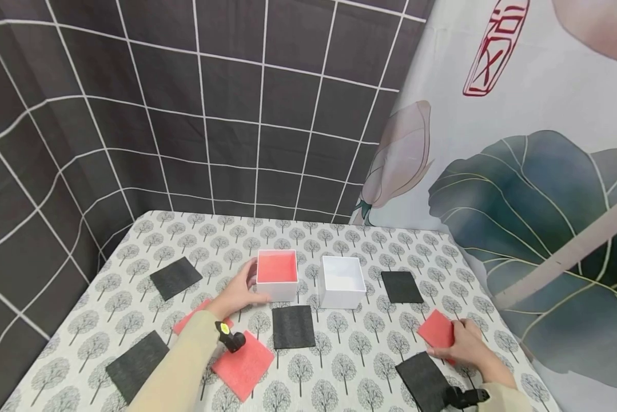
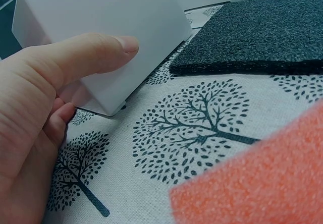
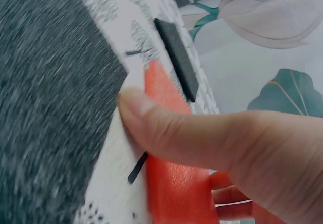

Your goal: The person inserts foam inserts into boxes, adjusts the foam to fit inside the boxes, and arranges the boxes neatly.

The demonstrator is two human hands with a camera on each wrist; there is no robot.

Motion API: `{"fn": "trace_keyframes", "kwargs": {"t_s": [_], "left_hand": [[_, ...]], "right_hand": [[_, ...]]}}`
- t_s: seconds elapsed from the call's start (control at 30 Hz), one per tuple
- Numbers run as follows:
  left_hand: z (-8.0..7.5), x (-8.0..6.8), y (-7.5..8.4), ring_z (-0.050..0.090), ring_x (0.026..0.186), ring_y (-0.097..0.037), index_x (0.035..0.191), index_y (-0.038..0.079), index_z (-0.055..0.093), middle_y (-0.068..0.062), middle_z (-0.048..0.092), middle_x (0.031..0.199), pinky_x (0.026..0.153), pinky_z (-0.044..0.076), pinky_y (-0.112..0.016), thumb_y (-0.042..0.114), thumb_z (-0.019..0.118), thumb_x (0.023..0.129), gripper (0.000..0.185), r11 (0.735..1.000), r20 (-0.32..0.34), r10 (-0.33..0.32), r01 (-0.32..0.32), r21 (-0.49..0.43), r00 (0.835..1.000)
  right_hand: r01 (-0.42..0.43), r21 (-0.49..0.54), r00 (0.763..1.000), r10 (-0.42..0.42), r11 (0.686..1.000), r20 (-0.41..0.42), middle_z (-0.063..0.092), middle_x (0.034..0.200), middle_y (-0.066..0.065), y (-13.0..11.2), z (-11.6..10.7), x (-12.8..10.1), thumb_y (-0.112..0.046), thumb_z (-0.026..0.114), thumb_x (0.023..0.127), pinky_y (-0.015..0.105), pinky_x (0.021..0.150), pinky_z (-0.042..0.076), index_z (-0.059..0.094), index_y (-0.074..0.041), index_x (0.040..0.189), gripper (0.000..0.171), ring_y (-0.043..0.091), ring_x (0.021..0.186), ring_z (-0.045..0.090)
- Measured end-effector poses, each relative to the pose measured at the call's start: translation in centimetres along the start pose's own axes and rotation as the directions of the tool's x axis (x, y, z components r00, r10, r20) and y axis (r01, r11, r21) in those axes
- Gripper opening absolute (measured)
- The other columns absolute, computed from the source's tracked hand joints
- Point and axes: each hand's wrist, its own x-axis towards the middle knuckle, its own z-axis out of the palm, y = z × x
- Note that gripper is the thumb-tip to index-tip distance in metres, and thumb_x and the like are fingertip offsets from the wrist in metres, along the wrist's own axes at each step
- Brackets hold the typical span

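My left hand [image 1: 240, 293] grips the left side of a white square box [image 1: 276, 292], its thumb across the front wall. Red foam [image 1: 277, 267] shows inside this box. Over on the right, my right hand [image 1: 468, 345] pinches a red foam square [image 1: 436, 329] between thumb and fingers; the right wrist view has the thumb on the near side of the foam [image 3: 174, 193]. Just below that hand lies a black foam square [image 1: 422, 377]. Beneath my left forearm are two red foam squares, one [image 1: 243, 366] mostly visible and another [image 1: 199, 313] partly hidden by the sleeve.
A second white box [image 1: 342, 298] stands right of the held one. Further black foam squares lie at the back left [image 1: 176, 278], front left [image 1: 137, 366], centre [image 1: 293, 327] and right [image 1: 402, 286]. The tree-print cloth [image 1: 308, 377] covers the table, with hanging fabric behind.
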Motion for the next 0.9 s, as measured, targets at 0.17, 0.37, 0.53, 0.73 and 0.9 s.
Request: {"fn": "trace_keyframes", "kwargs": {"t_s": [0.17, 0.37, 0.53, 0.73, 0.9], "left_hand": [[0.1, 0.1, -0.1, 0.039, 0.127, -0.027, 0.147, 0.014, 0.019, -0.01, 0.032, 0.146, 0.103, 0.037, -0.036, 0.012, 0.088, 0.056, 0.114, 1.0, 0.002, 0.003, -0.003, 0.016, 1.0], [0.0, -0.1, 0.0, 0.04, 0.127, -0.028, 0.146, 0.013, 0.019, -0.01, 0.033, 0.145, 0.103, 0.037, -0.036, 0.009, 0.087, 0.056, 0.113, 1.0, -0.001, 0.01, -0.01, 0.003, 1.0], [-0.1, 0.0, 0.0, 0.041, 0.126, -0.027, 0.146, 0.013, 0.019, -0.01, 0.033, 0.145, 0.102, 0.038, -0.035, 0.009, 0.087, 0.056, 0.113, 1.0, 0.009, 0.02, -0.02, -0.001, 1.0], [-0.1, 0.1, 0.0, 0.04, 0.127, -0.028, 0.146, 0.013, 0.019, -0.011, 0.032, 0.145, 0.103, 0.037, -0.036, 0.011, 0.087, 0.057, 0.112, 1.0, 0.006, 0.019, -0.02, 0.011, 1.0], [-0.1, 0.1, -0.3, 0.039, 0.127, -0.028, 0.146, 0.014, 0.02, -0.01, 0.033, 0.145, 0.104, 0.035, -0.036, 0.011, 0.087, 0.057, 0.111, 1.0, 0.008, 0.018, -0.018, 0.017, 1.0]], "right_hand": [[-0.013, 0.009, 1.0, 0.013, 1.0, -0.016, 0.045, 0.098, 0.028, 0.1, -0.2, 0.0, -0.048, 0.08, 0.062, 0.039, 0.063, 0.045, 0.041, 0.025, 0.114, 0.097, 0.034, 0.085, 0.044], [0.008, 0.024, 0.998, -0.007, 1.0, -0.054, 0.045, 0.091, 0.021, 0.2, -0.1, -0.2, -0.047, 0.078, 0.064, 0.031, 0.059, 0.041, 0.042, 0.022, 0.111, 0.092, 0.03, 0.08, 0.044], [0.02, 0.046, 0.997, -0.016, 0.999, -0.072, 0.048, 0.091, 0.022, 0.0, -0.1, -0.4, -0.045, 0.078, 0.065, 0.032, 0.059, 0.043, 0.039, 0.022, 0.113, 0.091, 0.029, 0.08, 0.046], [0.086, 0.047, 0.984, -0.077, 0.995, -0.161, 0.053, 0.093, 0.023, -0.6, -0.5, -0.4, -0.042, 0.081, 0.063, 0.035, 0.059, 0.045, 0.039, 0.021, 0.118, 0.093, 0.03, 0.081, 0.05], [0.16, 0.019, 0.957, -0.15, 0.987, -0.25, 0.053, 0.091, 0.021, -1.8, -0.8, -0.6, -0.039, 0.082, 0.06, 0.035, 0.06, 0.043, 0.043, 0.018, 0.114, 0.088, 0.031, 0.081, 0.049]]}}
